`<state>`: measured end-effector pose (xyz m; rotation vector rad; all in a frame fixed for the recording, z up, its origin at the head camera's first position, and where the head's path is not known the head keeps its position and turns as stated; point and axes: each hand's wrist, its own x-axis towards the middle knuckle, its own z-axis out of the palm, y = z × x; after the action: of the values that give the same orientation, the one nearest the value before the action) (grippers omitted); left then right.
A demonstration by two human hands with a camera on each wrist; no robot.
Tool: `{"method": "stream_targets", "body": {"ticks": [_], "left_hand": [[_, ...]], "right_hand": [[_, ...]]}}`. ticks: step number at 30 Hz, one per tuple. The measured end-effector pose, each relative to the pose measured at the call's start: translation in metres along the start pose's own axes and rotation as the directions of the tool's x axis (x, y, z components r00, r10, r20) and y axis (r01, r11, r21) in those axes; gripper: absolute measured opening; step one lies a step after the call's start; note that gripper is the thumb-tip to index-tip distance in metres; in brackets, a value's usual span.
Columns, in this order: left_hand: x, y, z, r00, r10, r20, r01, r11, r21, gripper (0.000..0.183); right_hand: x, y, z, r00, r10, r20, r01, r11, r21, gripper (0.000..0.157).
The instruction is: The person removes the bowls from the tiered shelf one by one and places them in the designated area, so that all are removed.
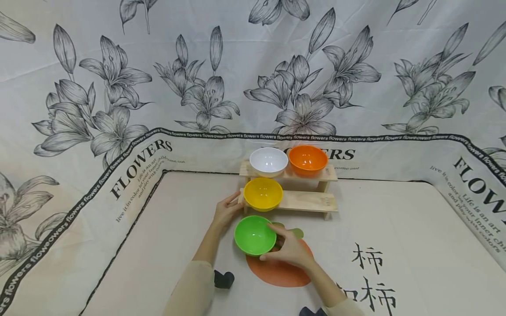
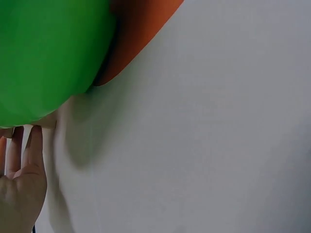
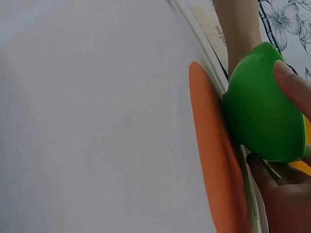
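Green bowl [image 1: 255, 235] sits just left of the right hand [image 1: 291, 250], near side of the lower wooden shelf [image 1: 308, 201].

Right hand is the nearer one and grips the bowl by its right side, rim facing up; can't tell if the base touches the table. Bowl is round, so no long axis; the shelf's runs left-right, beyond the bowl. Left hand [image 1: 226, 213] is beyond the bowl and to its left, fingers fairly straight at the shelf's left end, apart from the bowl. Yellow bowl [image 1: 263, 194] sits on that end, directly beyond the green one.
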<state>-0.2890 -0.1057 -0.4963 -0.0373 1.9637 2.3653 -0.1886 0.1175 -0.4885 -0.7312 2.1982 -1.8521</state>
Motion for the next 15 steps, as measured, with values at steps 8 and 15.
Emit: {"method": "stream_targets", "body": {"ticks": [8,15], "left_hand": [[-0.0003,-0.0003,0.0,1.0,-0.015,0.005,0.015,1.0,0.026,0.055],[-0.0013,-0.0001,0.0007,1.0,-0.01,-0.008,0.011,0.999,0.035,0.054]], "right_hand": [[0.0022,0.0021,0.0036,1.0,0.005,0.006,-0.005,0.999,0.049,0.091],[0.0038,0.0025,0.007,1.0,-0.005,0.018,0.004,0.998,0.058,0.091]]}}
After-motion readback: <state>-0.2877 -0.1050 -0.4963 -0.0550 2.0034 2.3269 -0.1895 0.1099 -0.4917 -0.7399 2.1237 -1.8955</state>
